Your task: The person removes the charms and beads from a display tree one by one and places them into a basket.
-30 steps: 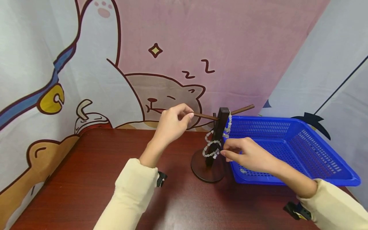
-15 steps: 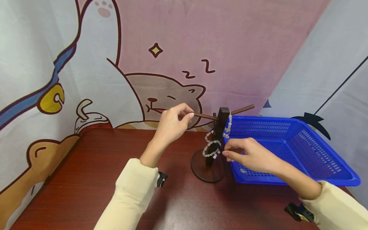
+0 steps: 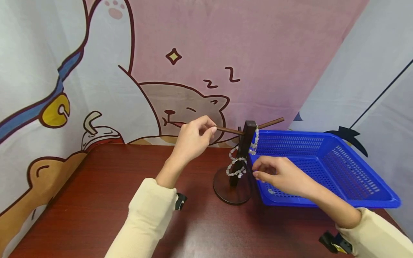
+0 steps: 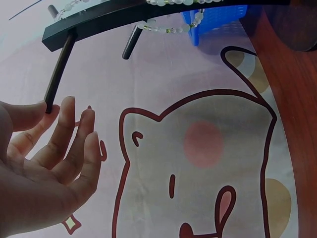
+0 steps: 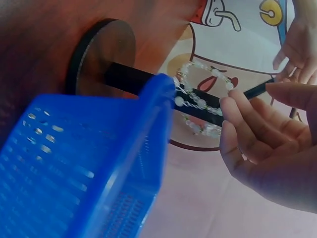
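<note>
A dark wooden stand [image 3: 244,148] with several pegs stands upright on a round base [image 3: 222,190]. My left hand [image 3: 195,138] pinches the tip of its upper left peg [image 3: 229,130] between thumb and finger, as the left wrist view also shows. Clear beaded bracelets hang on the stand: one bracelet [image 3: 256,139] on the upper right, another bracelet [image 3: 232,153] behind the post, and a bracelet [image 3: 229,169] with a small charm at the front. Just right of that front bracelet is my right hand [image 3: 284,175], fingers loosely curved, thumb apart from them in the right wrist view.
A blue plastic basket [image 3: 384,190] sits right of the stand, close behind the right hand, with a small clear beaded piece [image 3: 271,191] in its near left corner. The reddish-brown table [image 3: 106,200] meets a printed cartoon cloth [image 3: 274,53] at the back.
My right hand has drawn slightly to the right, away from the front bracelet. My left hand has kept its pinch on the peg. The bracelets hang as before.
</note>
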A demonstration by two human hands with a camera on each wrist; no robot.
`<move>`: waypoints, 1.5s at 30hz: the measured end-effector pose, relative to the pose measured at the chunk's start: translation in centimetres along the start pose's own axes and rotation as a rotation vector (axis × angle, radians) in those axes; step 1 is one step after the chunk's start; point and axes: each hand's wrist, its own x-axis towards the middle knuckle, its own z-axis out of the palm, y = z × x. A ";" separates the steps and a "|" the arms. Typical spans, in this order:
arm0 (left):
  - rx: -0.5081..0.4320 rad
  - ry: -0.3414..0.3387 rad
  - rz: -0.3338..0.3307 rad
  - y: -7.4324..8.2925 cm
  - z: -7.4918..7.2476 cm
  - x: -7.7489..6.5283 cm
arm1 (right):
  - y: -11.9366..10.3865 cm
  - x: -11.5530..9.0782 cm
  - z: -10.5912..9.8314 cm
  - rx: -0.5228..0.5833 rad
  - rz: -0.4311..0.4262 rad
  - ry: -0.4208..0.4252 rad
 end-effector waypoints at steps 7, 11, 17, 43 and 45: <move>0.004 0.002 0.006 0.0 0.0 0.0 | 0.9 0.1 1.2 -0.022 0.045 0.026; 0.005 0.003 0.010 0.0 0.0 -0.1 | 1.1 0.4 1.6 -0.010 0.075 0.029; 0.011 0.007 0.016 0.0 0.0 -0.1 | 1.4 1.0 1.8 0.022 0.105 0.038; 0.012 -0.011 0.007 0.1 -0.1 0.0 | 2.2 2.2 2.2 0.074 0.162 0.008; 0.012 -0.010 0.006 0.1 -0.1 0.0 | 2.2 2.2 2.2 0.065 0.159 0.010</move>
